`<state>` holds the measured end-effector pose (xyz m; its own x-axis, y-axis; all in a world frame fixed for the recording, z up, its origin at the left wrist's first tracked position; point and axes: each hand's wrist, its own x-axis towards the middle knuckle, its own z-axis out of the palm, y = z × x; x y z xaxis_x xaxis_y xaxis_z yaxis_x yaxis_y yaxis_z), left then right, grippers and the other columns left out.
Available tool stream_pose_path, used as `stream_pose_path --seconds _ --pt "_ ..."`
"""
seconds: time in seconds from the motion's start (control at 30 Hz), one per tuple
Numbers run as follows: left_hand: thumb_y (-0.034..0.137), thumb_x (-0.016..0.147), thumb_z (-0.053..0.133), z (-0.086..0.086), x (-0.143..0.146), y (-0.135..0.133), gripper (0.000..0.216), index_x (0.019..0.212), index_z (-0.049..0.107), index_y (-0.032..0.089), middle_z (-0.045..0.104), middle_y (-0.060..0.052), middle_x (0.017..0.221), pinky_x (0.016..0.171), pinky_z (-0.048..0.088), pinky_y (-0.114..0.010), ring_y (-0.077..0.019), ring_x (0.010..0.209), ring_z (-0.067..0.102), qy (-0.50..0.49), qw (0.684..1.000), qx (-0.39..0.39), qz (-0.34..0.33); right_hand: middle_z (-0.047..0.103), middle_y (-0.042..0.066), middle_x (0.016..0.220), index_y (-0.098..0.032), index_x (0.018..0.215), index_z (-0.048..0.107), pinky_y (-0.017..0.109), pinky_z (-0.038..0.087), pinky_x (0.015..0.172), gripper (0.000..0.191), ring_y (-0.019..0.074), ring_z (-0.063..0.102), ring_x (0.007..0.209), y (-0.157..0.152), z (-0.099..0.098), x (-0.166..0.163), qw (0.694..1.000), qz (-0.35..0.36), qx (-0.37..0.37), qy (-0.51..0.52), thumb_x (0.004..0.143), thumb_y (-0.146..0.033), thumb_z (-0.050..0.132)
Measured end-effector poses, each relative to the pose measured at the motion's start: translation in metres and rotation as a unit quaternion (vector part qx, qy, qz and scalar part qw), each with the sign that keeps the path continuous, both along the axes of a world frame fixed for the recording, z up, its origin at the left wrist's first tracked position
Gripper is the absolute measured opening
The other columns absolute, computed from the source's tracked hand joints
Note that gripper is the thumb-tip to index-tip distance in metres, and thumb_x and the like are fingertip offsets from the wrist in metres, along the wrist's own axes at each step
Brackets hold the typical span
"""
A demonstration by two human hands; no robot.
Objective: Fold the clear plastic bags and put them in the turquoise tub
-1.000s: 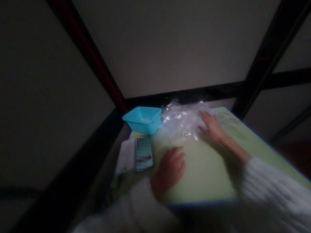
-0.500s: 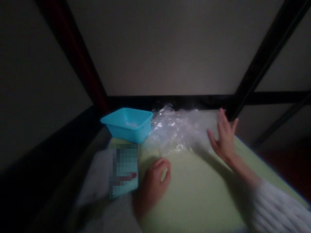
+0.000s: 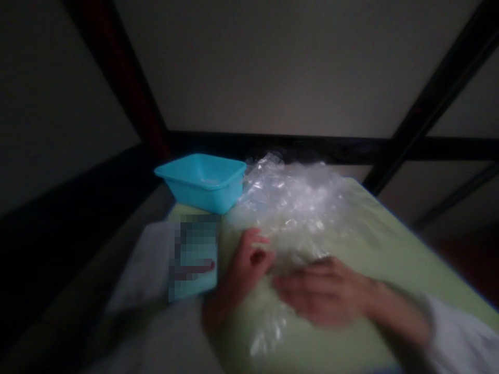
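Clear plastic bags (image 3: 300, 195) sit heaped just beyond both hands, on the green table (image 3: 370, 332). More clear plastic (image 3: 268, 332) shows on the near side, below the gap between the hands; can't tell if it's the same piece as the heap. Left hand (image 3: 247, 262): fingers curled, thumb side toward the right hand, just short of the heap; can't tell if it grips any plastic. Right hand (image 3: 323, 291): palm down, fingers stretched out side by side and pointing at the left hand, plastic at its far edge; motion blur, can't tell if it's pinching anything. Hands near each other, small gap, not clasped. Blue basin (image 3: 195, 192) stands beyond the left hand, on its outer side, right beside the heap; something pale inside, too dim to name. Pale teal flat item (image 3: 195, 288), pixelated, lies just outside the left hand, with a white sheet (image 3: 142, 254) farther out. Light sleeve (image 3: 460, 332) behind the right hand.
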<state>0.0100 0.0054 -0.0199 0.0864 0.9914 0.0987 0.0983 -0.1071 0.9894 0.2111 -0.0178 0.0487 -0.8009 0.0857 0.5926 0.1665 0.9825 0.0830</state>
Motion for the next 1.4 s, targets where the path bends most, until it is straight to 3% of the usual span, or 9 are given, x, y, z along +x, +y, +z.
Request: stream_pose_path --seconds 0.2,0.4,0.63,0.8,0.97,1.03,1.2,1.3,1.4 --pt "0.006 0.062 0.059 0.002 0.002 0.002 0.046 0.104 0.046 0.022 0.060 0.003 0.089 0.050 0.044 -0.018 -0.0067 0.054 0.057 0.001 1.000 -0.006 -0.011 0.069 0.006 0.091 -0.016 0.097 0.064 0.026 0.049 0.064 0.022 0.0139 0.063 0.075 0.037 0.014 0.039 0.925 -0.202 -0.322 0.012 0.095 -0.028 0.046" --pt "0.016 0.068 0.059 0.014 -0.002 -0.001 0.033 0.098 0.048 0.019 0.057 0.005 0.064 0.055 0.043 -0.021 -0.0119 0.059 0.057 0.033 0.998 -0.015 -0.045 0.062 0.001 0.071 -0.014 0.082 0.063 0.022 0.042 0.056 0.025 0.0104 0.055 0.061 0.043 0.006 0.042 0.834 -0.098 -0.521 -0.153 0.092 -0.034 0.052" --pt "0.018 0.069 0.055 0.020 -0.005 0.002 0.026 0.094 0.051 0.021 0.055 0.004 0.067 0.061 0.043 -0.025 -0.0142 0.064 0.057 0.109 0.993 0.015 0.036 0.058 -0.003 0.058 -0.015 0.081 0.062 0.019 0.043 0.048 0.019 0.0070 0.052 0.047 0.032 0.002 0.035 0.701 0.004 -0.677 -0.224 0.089 -0.032 0.057" --pt "0.018 0.069 0.057 0.029 -0.004 0.000 0.025 0.093 0.049 0.021 0.057 0.004 0.072 0.064 0.044 -0.026 -0.0143 0.067 0.058 0.099 0.992 0.013 0.073 0.052 -0.006 0.051 -0.018 0.076 0.061 0.018 0.041 0.045 0.021 0.0068 0.048 0.044 0.033 0.002 0.037 0.721 0.018 -0.659 -0.214 0.093 -0.026 0.051" --pt "0.020 0.075 0.058 0.031 -0.001 -0.003 0.022 0.096 0.051 0.020 0.059 0.002 0.077 0.068 0.046 -0.027 -0.0138 0.069 0.059 0.093 0.989 0.072 0.087 0.060 0.001 0.082 -0.016 0.093 0.059 0.022 0.045 0.058 0.014 0.0106 0.054 0.067 0.041 -0.011 0.031 0.844 -0.137 -0.519 0.003 0.085 -0.027 0.062" --pt "0.021 0.078 0.056 0.030 -0.001 -0.004 0.019 0.096 0.051 0.020 0.059 0.002 0.076 0.068 0.047 -0.027 -0.0134 0.068 0.058 0.113 0.983 0.113 0.092 0.061 0.005 0.093 -0.015 0.100 0.058 0.025 0.047 0.065 0.022 0.0127 0.056 0.075 0.042 -0.015 0.026 0.856 -0.140 -0.496 0.032 0.084 -0.028 0.063" --pt "0.018 0.083 0.055 0.028 -0.008 -0.016 0.016 0.099 0.053 0.021 0.062 -0.003 0.096 0.080 0.048 -0.032 -0.0181 0.088 0.060 0.222 0.924 0.290 0.117 0.055 0.001 0.073 -0.015 0.074 0.057 0.024 0.041 0.060 0.021 0.0123 0.051 0.067 0.037 -0.017 0.015 0.859 -0.114 -0.500 -0.014 0.089 -0.029 0.054" --pt "0.018 0.085 0.055 0.034 -0.009 -0.029 0.024 0.109 0.056 0.023 0.063 -0.006 0.107 0.093 0.044 -0.038 -0.0222 0.103 0.058 0.288 0.883 0.369 -0.031 0.049 -0.002 0.063 -0.016 0.069 0.053 0.021 0.036 0.052 0.029 0.0096 0.044 0.057 0.035 -0.016 0.013 0.832 -0.143 -0.536 -0.008 0.091 -0.034 0.050" --pt "0.028 0.083 0.059 0.041 -0.003 -0.037 0.035 0.117 0.056 0.022 0.062 -0.009 0.115 0.099 0.040 -0.043 -0.0265 0.108 0.056 0.343 0.862 0.300 -0.223 0.044 -0.004 0.058 -0.017 0.067 0.050 0.020 0.031 0.048 0.032 0.0085 0.039 0.053 0.036 -0.017 0.013 0.833 -0.159 -0.530 -0.007 0.091 -0.038 0.050"
